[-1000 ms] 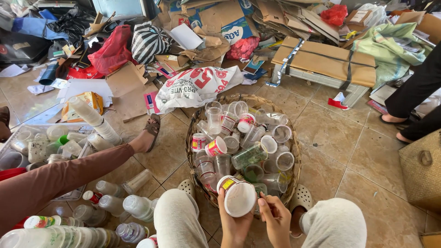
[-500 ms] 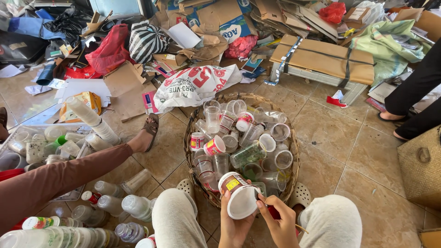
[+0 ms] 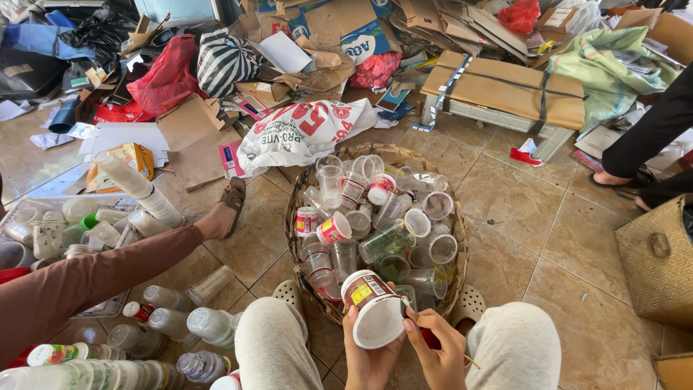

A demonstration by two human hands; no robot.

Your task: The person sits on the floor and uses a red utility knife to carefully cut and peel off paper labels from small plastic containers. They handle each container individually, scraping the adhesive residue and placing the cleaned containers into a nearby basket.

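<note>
At 6 o'clock in the head view, between two knees in light grey trousers [image 3: 267, 347]: a white plastic cup with a brown and yellow label band [image 3: 374, 307], tilted, open mouth toward the camera. Left hand [image 3: 367, 361] cupped under it from below, fingers wrapped round the white wall, thumb on the near side. Right hand [image 3: 439, 352] just at 3 o'clock of the cup, fingertips pinched on the cup's rim edge, a thin red-handled tool [image 3: 433, 339] gripped in the same hand; blade hidden, kind impossible to tell.

Directly at 12 o'clock of the cup, touching distance: a round woven wicker basket [image 3: 297, 209] on the tan tiled floor [image 3: 520, 217], heaped with clear plastic cups [image 3: 330, 180], several with pink or red label bands.

At 9 o'clock: another person's leg in a rust-brown trouser [image 3: 79, 278], stretched across, foot in a brown sandal [image 3: 232, 202]. Beside it, stacks of clear cups and white-capped plastic bottles [image 3: 209, 325].

At 12 o'clock beyond the basket: a white printed woven sack [image 3: 303, 133], then flattened brown cardboard [image 3: 505, 87] strapped in a bundle.

At 3 o'clock: a tan woven bag [image 3: 657, 260]; above it, a third person's black-sleeved limb [image 3: 650, 133].
</note>
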